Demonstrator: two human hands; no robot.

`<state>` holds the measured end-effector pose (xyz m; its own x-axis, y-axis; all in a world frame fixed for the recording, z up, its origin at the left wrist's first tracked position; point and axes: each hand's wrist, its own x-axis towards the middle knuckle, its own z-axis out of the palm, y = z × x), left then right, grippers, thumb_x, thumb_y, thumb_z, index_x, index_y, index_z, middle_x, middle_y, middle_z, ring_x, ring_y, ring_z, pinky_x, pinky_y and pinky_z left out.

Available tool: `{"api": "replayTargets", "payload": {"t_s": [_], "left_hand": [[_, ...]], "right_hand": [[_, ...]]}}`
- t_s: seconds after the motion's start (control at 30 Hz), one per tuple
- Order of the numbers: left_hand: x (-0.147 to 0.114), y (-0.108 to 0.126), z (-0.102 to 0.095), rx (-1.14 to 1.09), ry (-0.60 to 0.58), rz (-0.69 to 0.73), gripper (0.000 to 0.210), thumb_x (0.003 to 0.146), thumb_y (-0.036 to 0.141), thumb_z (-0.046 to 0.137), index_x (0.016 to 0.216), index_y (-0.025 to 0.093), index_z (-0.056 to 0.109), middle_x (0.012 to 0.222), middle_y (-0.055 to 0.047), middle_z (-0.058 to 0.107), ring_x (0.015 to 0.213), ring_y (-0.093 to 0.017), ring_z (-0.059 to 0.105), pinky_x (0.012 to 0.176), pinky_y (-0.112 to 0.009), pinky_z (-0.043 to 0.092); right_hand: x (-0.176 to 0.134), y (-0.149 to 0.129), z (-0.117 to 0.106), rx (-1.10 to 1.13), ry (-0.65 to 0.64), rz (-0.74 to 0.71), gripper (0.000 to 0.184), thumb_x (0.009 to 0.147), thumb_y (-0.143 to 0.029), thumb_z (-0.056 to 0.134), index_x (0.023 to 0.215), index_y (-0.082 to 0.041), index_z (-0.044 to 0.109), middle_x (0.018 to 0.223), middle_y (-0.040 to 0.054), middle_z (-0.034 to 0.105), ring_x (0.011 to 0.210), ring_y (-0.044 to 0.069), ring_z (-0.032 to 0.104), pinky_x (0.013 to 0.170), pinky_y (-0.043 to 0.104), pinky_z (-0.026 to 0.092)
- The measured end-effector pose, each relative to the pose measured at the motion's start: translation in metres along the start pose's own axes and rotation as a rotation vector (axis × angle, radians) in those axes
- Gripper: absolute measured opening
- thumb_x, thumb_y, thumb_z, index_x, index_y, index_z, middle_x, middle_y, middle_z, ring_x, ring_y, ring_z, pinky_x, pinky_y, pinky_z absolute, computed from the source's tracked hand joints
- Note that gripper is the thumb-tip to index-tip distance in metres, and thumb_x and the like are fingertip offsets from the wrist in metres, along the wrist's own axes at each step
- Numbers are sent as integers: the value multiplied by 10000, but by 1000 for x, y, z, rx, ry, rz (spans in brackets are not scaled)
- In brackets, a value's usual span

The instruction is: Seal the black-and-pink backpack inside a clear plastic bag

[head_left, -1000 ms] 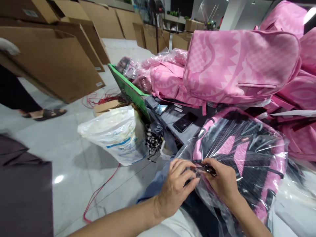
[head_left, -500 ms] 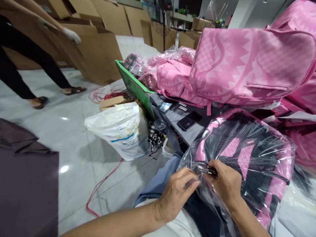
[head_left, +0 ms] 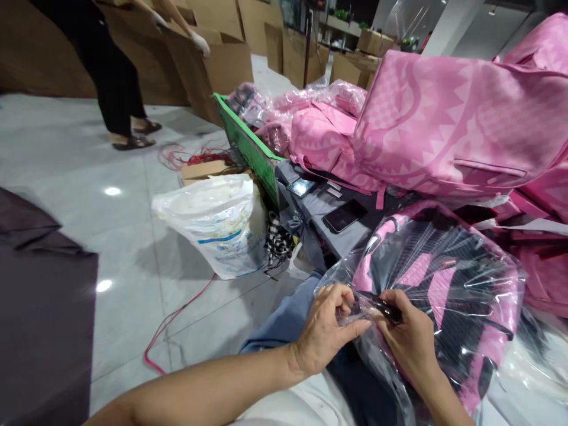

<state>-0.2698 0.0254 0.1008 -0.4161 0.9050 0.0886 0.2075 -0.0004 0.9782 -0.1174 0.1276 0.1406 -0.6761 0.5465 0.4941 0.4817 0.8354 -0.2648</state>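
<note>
Clamped round a dark handheld tool (head_left: 390, 311), my right grip (head_left: 411, 332) held its narrow end toward the clear plastic (head_left: 339, 270), just beside my left grip (head_left: 323, 330). On that side my thumb stood apart from the curled fingers; I couldn't tell whether they pinched the film. Beyond my right grip, inside the plastic, lay the pink-and-black bag (head_left: 441, 294), near the worktop (head_left: 352, 238) that bore a phone (head_left: 345, 216). I judged the step to be working the tool at the gathered film; the next move called for a taut film and left fingertips clear of the tool's end.
</note>
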Motion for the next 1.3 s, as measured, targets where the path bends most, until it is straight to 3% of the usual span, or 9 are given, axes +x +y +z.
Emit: {"api": "replayTargets", "payload": {"t_s": [0.13,0.33,0.53,0.73,0.9,1.03,1.17,1.3], "left_hand": [[0,1,0,98,2,85,356,724,264,900,984,227,660,781,40,597,782,-168,590,788,-297,489],[-2,-1,-5,184,45,341,312,791,265,870,1010,189,660,798,15,629,775,-166,599,719,-270,501],[-4,-4,-19,339,75,626,80,996,236,627,976,167,662,802,-25,684,790,-181,576,754,-321,475],[-10,0,-17,383,70,627,109,971,125,608,889,179,653,807,-11,660,843,-191,552,792,-346,450],[-18,3,-14,294,53,546,137,980,169,600,860,181,665,1028,-78,655,1004,-210,612,878,-351,529],[-17,2,-10,145,15,540,130,980,129,564,866,175,605,1122,-89,713,1112,-208,646,997,-347,529],[-13,-2,-9,123,-6,595,155,1011,186,550,869,164,609,1021,-84,744,951,-177,701,910,-304,559],[-11,-5,-21,163,46,595,170,1045,289,537,1111,169,637,1044,-78,733,978,-181,689,907,-319,566]], "right_hand": [[-4,5,0,81,-33,67,70,866,-276,585,896,-234,538,651,-86,612,457,82,582,475,147,427],[3,6,-1,62,-42,5,252,939,-442,590,824,-228,522,576,-96,554,404,73,524,432,154,385],[4,2,-1,-135,72,-85,150,909,-325,547,795,-228,541,555,-66,599,415,109,572,428,206,356],[1,2,-7,-188,30,-191,137,983,-255,494,882,-209,573,673,-21,678,528,126,640,547,219,425],[2,-2,-4,-247,91,-176,137,977,-261,498,867,-217,568,663,-23,676,518,134,634,534,232,408],[1,4,-3,-119,34,-85,86,828,-174,513,871,-233,559,646,-54,659,479,118,617,486,202,402],[0,15,-6,160,-150,79,107,790,-208,518,887,-232,556,699,-45,645,547,119,632,539,177,464],[0,19,-9,252,-222,205,71,804,-292,564,820,-228,539,666,-31,601,530,130,572,510,197,449]]}}
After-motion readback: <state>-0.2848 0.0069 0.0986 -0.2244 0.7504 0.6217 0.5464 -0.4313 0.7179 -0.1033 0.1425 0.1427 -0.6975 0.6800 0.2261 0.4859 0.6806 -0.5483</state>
